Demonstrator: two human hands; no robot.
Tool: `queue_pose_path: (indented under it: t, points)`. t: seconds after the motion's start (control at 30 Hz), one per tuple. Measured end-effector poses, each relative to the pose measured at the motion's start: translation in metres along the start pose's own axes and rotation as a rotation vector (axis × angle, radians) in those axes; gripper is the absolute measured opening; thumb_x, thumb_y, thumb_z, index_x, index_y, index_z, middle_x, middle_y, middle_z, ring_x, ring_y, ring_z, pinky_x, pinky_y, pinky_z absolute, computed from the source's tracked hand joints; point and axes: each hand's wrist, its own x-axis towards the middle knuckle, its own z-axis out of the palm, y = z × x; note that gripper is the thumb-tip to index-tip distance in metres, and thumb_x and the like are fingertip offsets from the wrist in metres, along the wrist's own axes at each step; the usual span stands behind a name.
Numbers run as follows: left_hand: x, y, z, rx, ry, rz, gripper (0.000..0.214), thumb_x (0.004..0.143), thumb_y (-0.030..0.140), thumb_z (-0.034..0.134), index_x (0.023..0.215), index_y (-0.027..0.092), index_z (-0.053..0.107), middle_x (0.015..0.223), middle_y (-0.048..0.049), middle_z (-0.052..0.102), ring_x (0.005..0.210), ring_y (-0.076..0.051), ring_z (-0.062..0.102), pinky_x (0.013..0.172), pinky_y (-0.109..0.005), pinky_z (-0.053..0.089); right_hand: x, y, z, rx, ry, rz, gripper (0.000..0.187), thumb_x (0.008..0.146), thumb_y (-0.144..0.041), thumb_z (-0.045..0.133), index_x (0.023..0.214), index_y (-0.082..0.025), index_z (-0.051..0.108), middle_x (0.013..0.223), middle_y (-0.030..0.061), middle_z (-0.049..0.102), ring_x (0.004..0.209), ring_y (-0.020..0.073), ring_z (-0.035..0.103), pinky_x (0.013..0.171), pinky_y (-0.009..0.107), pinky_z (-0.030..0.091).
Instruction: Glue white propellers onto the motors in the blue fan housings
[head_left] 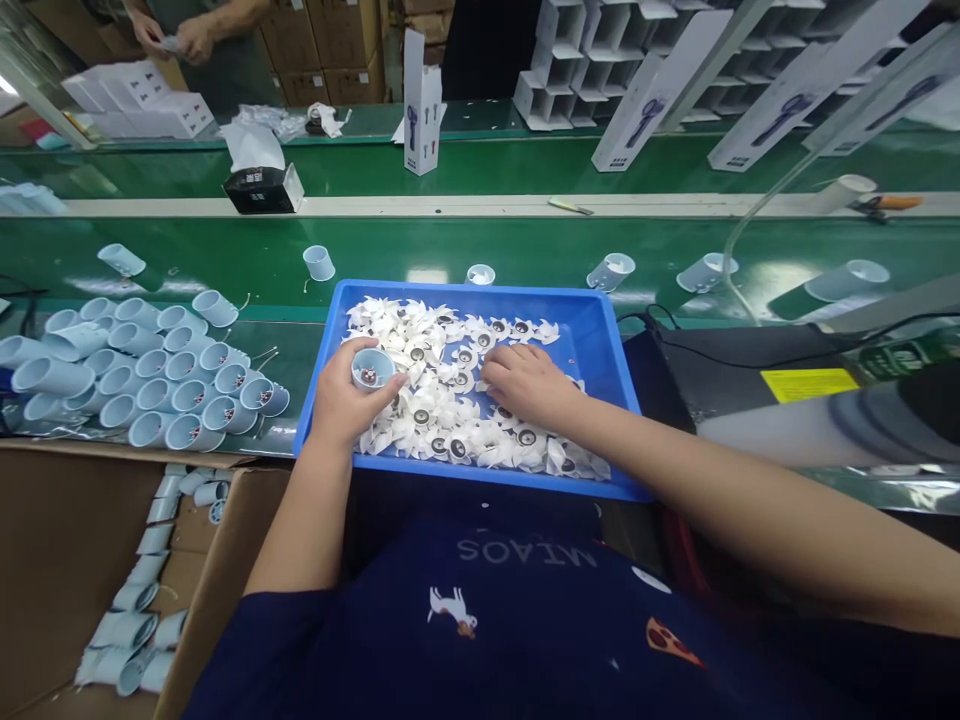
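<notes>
L hand (339,400) curled round a pale blue cup (373,368), holding it, dark part showing inside. R hand (529,385) half closed, fingers (499,370) down on white fan impellers (442,345), can't tell if it had hold of one. Impellers heaped in blue tray (465,290), mid-frame, both hands over it. More cups (142,370) piled left of tray, others in cardboard box (75,560) lower left, a few on green conveyor (450,245) above tray. Co-worker's hands (161,35) upper left, holding sth small.
</notes>
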Motion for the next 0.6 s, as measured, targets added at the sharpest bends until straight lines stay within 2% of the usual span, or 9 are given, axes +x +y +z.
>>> queue_pose_path:
  t: [0.07,0.1,0.17,0.23,0.33,0.43,0.53,0.6]
  points:
    - [0.0,-0.001,0.0,0.0,0.0,0.002,0.049,0.071,0.046,0.078,0.111,0.02,0.064,0.11,-0.0063,0.071,0.104,-0.025,0.068,0.096,-0.04,0.053,-0.008,0.002,-0.008,-0.011,-0.05,-0.055,0.021,0.094,-0.016,0.06,0.114,-0.019,0.065,0.134,0.009,0.057,0.124,0.0298,0.051,0.116,0.052,0.022]
    - [-0.001,-0.001,0.0,0.002,-0.005,0.006,0.049,0.071,0.046,0.078,0.11,0.02,0.064,0.11,-0.0061,0.071,0.103,-0.025,0.068,0.096,-0.04,0.053,-0.012,0.003,-0.012,-0.009,-0.086,-0.075,0.022,0.094,-0.015,0.061,0.114,-0.021,0.066,0.131,0.0059,0.06,0.122,0.0275,0.053,0.118,0.052,0.02]
    - [-0.001,-0.001,0.0,0.012,-0.022,0.021,0.047,0.072,0.045,0.078,0.11,0.021,0.064,0.109,-0.0056,0.071,0.102,-0.025,0.068,0.094,-0.04,0.054,-0.017,0.004,-0.018,-0.001,-0.141,-0.073,0.026,0.097,-0.015,0.058,0.12,-0.025,0.065,0.124,0.0024,0.065,0.116,0.0232,0.058,0.116,0.049,0.026]
    - [0.0,-0.002,0.001,0.025,-0.027,0.038,0.046,0.072,0.044,0.079,0.11,0.022,0.064,0.109,-0.0051,0.07,0.101,-0.024,0.068,0.093,-0.04,0.054,-0.016,0.001,-0.02,0.003,-0.163,-0.025,0.029,0.1,-0.017,0.051,0.125,-0.025,0.063,0.123,0.0035,0.065,0.117,0.0225,0.058,0.11,0.046,0.035]
    - [0.001,-0.002,0.001,0.015,0.011,0.028,0.048,0.072,0.045,0.079,0.11,0.022,0.062,0.11,-0.0053,0.069,0.101,-0.024,0.067,0.093,-0.04,0.053,-0.004,-0.009,-0.016,0.007,-0.194,0.082,0.021,0.099,-0.022,0.055,0.118,-0.017,0.065,0.115,0.0077,0.065,0.113,0.0241,0.059,0.102,0.047,0.044]
    - [0.002,-0.001,0.002,-0.004,0.085,-0.044,0.052,0.07,0.045,0.08,0.112,0.021,0.059,0.111,-0.0057,0.067,0.097,-0.023,0.067,0.09,-0.04,0.053,0.012,-0.022,-0.009,0.053,-0.212,0.195,0.02,0.095,-0.026,0.064,0.109,-0.012,0.065,0.107,0.0086,0.064,0.107,0.0234,0.06,0.1,0.049,0.047]
    - [-0.001,0.004,0.002,-0.022,0.159,-0.073,0.06,0.068,0.044,0.08,0.116,0.021,0.053,0.115,-0.0069,0.064,0.099,-0.024,0.065,0.091,-0.041,0.053,0.02,-0.026,-0.011,0.208,-0.168,0.249,0.018,0.094,-0.027,0.064,0.101,-0.01,0.064,0.107,0.0104,0.063,0.11,0.0243,0.059,0.102,0.05,0.046]
    - [-0.009,0.009,0.002,-0.055,0.176,-0.04,0.062,0.069,0.04,0.078,0.121,0.022,0.049,0.118,-0.0081,0.061,0.103,-0.024,0.063,0.093,-0.041,0.052,0.015,-0.024,-0.02,0.402,-0.138,0.206,0.015,0.093,-0.026,0.063,0.096,-0.011,0.062,0.105,0.0124,0.063,0.106,0.0248,0.059,0.099,0.049,0.048]
